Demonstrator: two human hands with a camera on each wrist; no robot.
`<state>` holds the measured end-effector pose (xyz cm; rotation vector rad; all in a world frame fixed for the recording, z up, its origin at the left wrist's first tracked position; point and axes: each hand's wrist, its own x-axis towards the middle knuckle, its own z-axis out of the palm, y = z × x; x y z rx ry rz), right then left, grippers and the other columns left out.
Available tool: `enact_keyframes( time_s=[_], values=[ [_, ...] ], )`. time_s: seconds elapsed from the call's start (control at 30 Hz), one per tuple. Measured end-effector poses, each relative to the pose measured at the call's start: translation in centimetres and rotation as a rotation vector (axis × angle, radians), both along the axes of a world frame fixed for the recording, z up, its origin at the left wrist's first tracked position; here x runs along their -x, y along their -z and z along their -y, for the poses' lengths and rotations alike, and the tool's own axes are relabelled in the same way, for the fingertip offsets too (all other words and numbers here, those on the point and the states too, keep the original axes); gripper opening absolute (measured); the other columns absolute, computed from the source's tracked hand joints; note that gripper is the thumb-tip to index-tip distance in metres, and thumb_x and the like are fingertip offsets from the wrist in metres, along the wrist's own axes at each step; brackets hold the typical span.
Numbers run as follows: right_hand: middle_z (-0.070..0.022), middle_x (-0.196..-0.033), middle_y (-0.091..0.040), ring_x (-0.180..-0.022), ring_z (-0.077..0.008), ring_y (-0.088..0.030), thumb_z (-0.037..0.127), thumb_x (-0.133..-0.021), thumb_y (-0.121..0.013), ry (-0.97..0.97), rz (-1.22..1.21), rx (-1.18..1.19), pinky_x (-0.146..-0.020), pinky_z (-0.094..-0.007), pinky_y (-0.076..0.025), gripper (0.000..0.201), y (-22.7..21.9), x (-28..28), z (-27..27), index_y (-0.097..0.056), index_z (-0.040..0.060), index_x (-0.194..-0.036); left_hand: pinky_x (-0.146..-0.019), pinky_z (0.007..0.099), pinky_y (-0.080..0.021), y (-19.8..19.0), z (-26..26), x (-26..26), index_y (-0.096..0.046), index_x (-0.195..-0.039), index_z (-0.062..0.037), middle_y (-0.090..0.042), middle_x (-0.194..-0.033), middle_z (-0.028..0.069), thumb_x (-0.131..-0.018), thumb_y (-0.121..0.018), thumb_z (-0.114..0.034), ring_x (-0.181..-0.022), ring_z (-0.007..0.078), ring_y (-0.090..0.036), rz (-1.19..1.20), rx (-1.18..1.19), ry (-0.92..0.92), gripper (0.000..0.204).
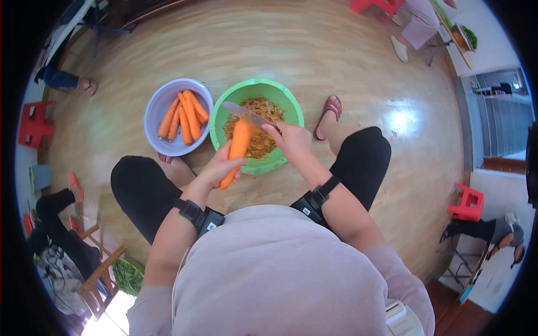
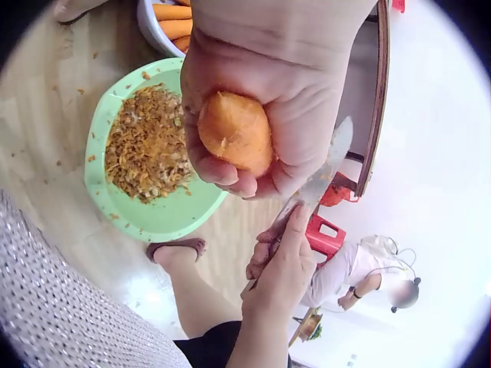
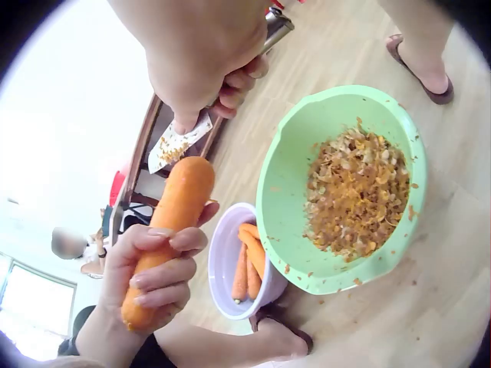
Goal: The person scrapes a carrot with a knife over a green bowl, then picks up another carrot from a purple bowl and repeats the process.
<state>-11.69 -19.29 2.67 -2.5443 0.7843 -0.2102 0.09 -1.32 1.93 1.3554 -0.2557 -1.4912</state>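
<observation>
Head view looks straight down from above; both wrist views sit close, sharing the green bowl [image 1: 291, 112] of peelings

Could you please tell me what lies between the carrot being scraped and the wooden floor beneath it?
The green bowl of peelings lies there, under the carrot that the left hand grips; the head view shows this.

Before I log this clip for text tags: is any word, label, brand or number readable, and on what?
None can be read.
Wrist straps: a small pale tag on each, too small to read.
Knife, green bowl, purple bowl, carrot: no print visible.
</observation>
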Motion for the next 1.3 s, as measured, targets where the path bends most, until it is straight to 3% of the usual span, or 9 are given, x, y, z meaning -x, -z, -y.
enact_keyframes(
  time_s=[0.1, 0.2, 0.23, 0.3, 0.37, 0.63, 0.97, 1.13, 1.3],
  values=[
    [-0.0124, -0.064, -0.063, -0.061, -0.0304, -0.063, 0.053, -0.087, -0.050, -0.155, -0.046, -0.011, -0.053, -0.0411, -0.048, 0.047, -0.8, 0.0, -1.3, -0.068, 0.0109, -0.077, -0.041, 0.0249, -0.043, 0.8, -0.1, 0.2, -0.031, -0.132, -0.0074, -0.051, -0.080, 0.0034, -0.081, -0.062, -0.011, -0.049, 0.0098, -0.050, 0.005, -0.036, -0.044, 0.060],
    [-0.0125, -0.077, -0.066, -0.069, -0.0305, -0.063, 0.045, -0.089, -0.052, -0.126, -0.051, -0.106, -0.060, -0.0394, -0.048, 0.036, -0.8, 0.1, -1.2, -0.071, 0.0153, -0.093, -0.067, 0.0280, -0.052, 2.3, -0.4, 0.4, -0.032, -0.136, -0.0084, -0.050, -0.122, 0.0075, -0.079, -0.069, -0.021, -0.095, 0.0151, -0.057, 0.103, -0.040, -0.011, 0.069],
    [-0.0133, -0.081, -0.066, -0.072, -0.0307, -0.062, 0.043, -0.090, -0.050, -0.049, -0.075, -0.287, -0.061, -0.0395, -0.048, 0.034, -1.3, 0.0, -0.4, -0.070, 0.0180, -0.098, -0.066, 0.0280, -0.051, 5.8, -0.7, 0.8, -0.029, -0.138, -0.0084, -0.051, -0.119, 0.0069, -0.078, -0.069, -0.021, -0.093, 0.0141, -0.056, 0.147, 0.007, 0.024, 0.073],
    [-0.0169, -0.083, -0.065, -0.078, -0.0369, -0.062, 0.047, -0.090, -0.048, 0.020, -0.268, -0.082, -0.069, -0.0447, -0.047, 0.040, -0.9, -0.3, 0.7, -0.069, 0.0135, -0.099, -0.045, 0.0259, -0.047, 4.2, -0.6, 1.1, -0.031, -0.133, -0.0059, -0.053, -0.091, 0.0059, -0.078, -0.065, -0.018, -0.058, 0.0109, -0.055, 0.209, 0.055, 0.001, 0.066],
    [-0.0221, -0.080, -0.063, -0.078, -0.0398, -0.061, 0.046, -0.091, -0.047, -0.060, -0.288, 0.027, -0.068, -0.0460, -0.047, 0.043, 1.0, 0.5, 2.5, -0.067, 0.0090, -0.100, -0.040, 0.0265, -0.045, 3.7, 0.4, 1.1, -0.038, -0.117, -0.0042, -0.051, -0.082, 0.0075, -0.076, -0.063, -0.011, -0.048, 0.0123, -0.054, 0.195, 0.089, 0.040, 0.048],
    [-0.0225, -0.072, -0.061, -0.068, -0.0399, -0.060, 0.044, -0.092, -0.049, -0.222, -0.128, -0.061, -0.058, -0.0464, -0.044, 0.043, 1.5, 0.3, -0.1, -0.065, 0.0042, -0.086, -0.039, 0.0309, -0.046, 1.5, -0.3, 1.0, -0.041, -0.107, 0.0029, -0.056, -0.077, 0.0121, -0.071, -0.065, -0.008, -0.048, 0.0184, -0.057, 0.300, 0.039, -0.090, 0.044],
    [-0.0143, -0.078, -0.067, -0.069, -0.0257, -0.064, 0.046, -0.095, -0.044, -0.095, -0.220, -0.065, -0.062, -0.0355, -0.047, 0.050, 3.3, 0.0, 2.2, -0.066, 0.0008, -0.098, -0.039, 0.0330, -0.047, 2.9, -0.7, 0.6, -0.053, -0.091, 0.0079, -0.059, -0.062, 0.0140, -0.067, -0.071, -0.004, -0.048, 0.0220, -0.060, 0.225, -0.020, -0.157, 0.032],
    [-0.0126, -0.074, -0.065, -0.065, -0.0187, -0.060, 0.040, -0.096, -0.045, -0.271, -0.110, -0.213, -0.061, -0.0307, -0.047, 0.046, 3.0, 0.3, 0.7, -0.064, -0.0023, -0.097, -0.041, 0.0334, -0.047, 2.3, -0.6, -0.2, -0.053, -0.091, 0.0076, -0.060, -0.068, 0.0145, -0.067, -0.073, -0.009, -0.050, 0.0219, -0.060, 0.334, -0.149, -0.077, 0.035],
    [-0.0115, -0.072, -0.062, -0.063, -0.0166, -0.056, 0.039, -0.096, -0.048, -0.335, -0.028, -0.305, -0.060, -0.0291, -0.045, 0.046, 4.7, 0.1, 1.0, -0.063, -0.0053, -0.096, -0.042, 0.0337, -0.047, 1.1, -1.1, 0.5, -0.052, -0.092, 0.0081, -0.060, -0.068, 0.0141, -0.069, -0.072, -0.011, -0.052, 0.0218, -0.060, 0.105, 0.003, -0.236, 0.036]
  ],
)
